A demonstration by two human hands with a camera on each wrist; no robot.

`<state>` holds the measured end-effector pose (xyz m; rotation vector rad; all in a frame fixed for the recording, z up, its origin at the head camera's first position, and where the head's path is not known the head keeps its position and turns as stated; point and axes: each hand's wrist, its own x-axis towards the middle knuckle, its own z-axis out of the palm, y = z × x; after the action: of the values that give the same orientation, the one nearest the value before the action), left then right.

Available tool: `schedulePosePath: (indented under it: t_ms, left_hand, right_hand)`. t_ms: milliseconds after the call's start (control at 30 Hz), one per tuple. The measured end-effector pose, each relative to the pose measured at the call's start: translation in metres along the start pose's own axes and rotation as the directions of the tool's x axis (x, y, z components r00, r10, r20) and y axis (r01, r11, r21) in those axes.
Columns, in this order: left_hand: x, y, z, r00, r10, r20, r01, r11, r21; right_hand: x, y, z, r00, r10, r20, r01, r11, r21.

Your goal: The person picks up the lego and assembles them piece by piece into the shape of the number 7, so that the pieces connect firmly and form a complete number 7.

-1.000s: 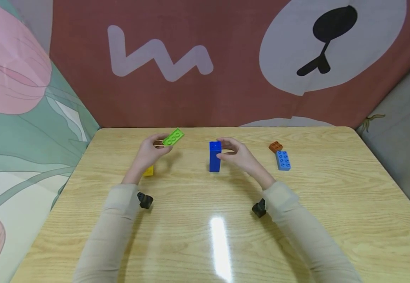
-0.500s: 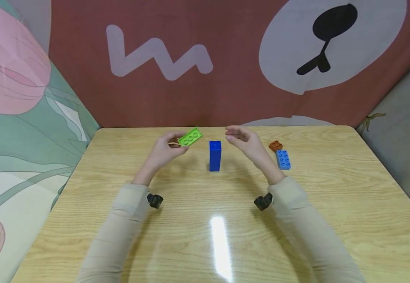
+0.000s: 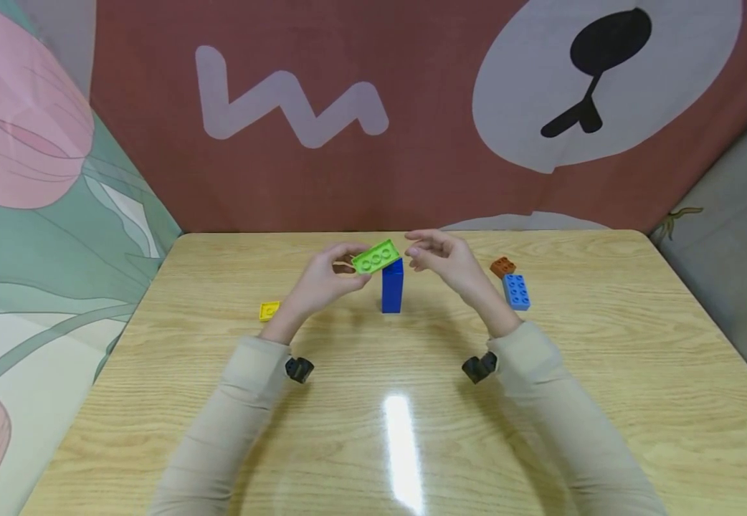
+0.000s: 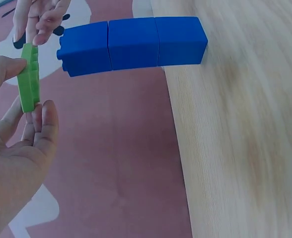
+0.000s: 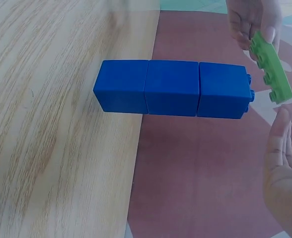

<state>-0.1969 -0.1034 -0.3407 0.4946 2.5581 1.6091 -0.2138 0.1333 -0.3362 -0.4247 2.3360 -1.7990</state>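
A yellow brick (image 3: 269,310) lies toward the worktop's (image 3: 348,444) left edge. Midway across, a blue three-block tower (image 3: 392,292) stands upright. Above it, apart, the left hand's (image 3: 328,278) fingers pinch a tilted green brick (image 3: 376,256); the right hand's (image 3: 447,264) curved fingers grasp nothing, near the green brick's end. Toward the far right corner lie a light-blue brick (image 3: 516,292) and, just beyond, an orange-brown brick (image 3: 502,267).
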Motion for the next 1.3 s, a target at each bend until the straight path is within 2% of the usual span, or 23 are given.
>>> schedulePosePath:
  t_ms: [200, 367, 600, 700, 900, 1100, 1200, 1300]
  left_hand:
    - [0.0010, 0.0029, 0.0064, 0.999, 0.033, 0.020, -0.033, 0.999, -0.001]
    - [0.0011, 0.0043, 0.0090, 0.999, 0.028, 0.028, -0.027, 1.000, -0.003]
    - [0.0006, 0.0045, 0.0095, 0.999, 0.013, 0.030, -0.012, 0.999, -0.031]
    - [0.0003, 0.0053, 0.0092, 1.000, -0.005, 0.015, 0.006, 0.999, -0.046]
    - [-0.0002, 0.0073, 0.0082, 0.996, -0.079, -0.036, 0.077, 0.995, -0.069]
    - [0.0009, 0.0055, 0.0071, 0.989, -0.140, -0.044, 0.134, 0.985, -0.109]
    - [0.0014, 0.0050, 0.0065, 0.989, -0.145, -0.038, 0.137, 0.979, -0.151]
    - [0.0018, 0.0054, 0.0060, 0.990, -0.127, -0.056, 0.112, 0.971, -0.209]
  right_hand:
    - [-0.0011, -0.0003, -0.0001, 0.999, -0.005, 0.034, 0.005, 1.000, 0.012]
    - [-0.0018, -0.0014, 0.0001, 0.999, 0.007, 0.051, -0.007, 1.000, -0.005]
    - [-0.0035, -0.0048, 0.0010, 0.995, 0.076, 0.060, -0.075, 0.997, -0.026]
    - [-0.0032, -0.0054, 0.0020, 0.995, 0.085, 0.047, -0.084, 0.996, -0.024]
    - [-0.0029, -0.0052, 0.0043, 0.999, 0.044, 0.019, -0.044, 0.999, 0.008]
    - [-0.0038, -0.0030, 0.0052, 1.000, 0.019, 0.003, -0.019, 1.000, 0.006]
    - [-0.0035, -0.0025, 0.0056, 1.000, 0.011, -0.009, -0.011, 1.000, 0.008]
    - [-0.0030, -0.0030, 0.0059, 1.000, -0.002, -0.017, 0.002, 1.000, 0.001]
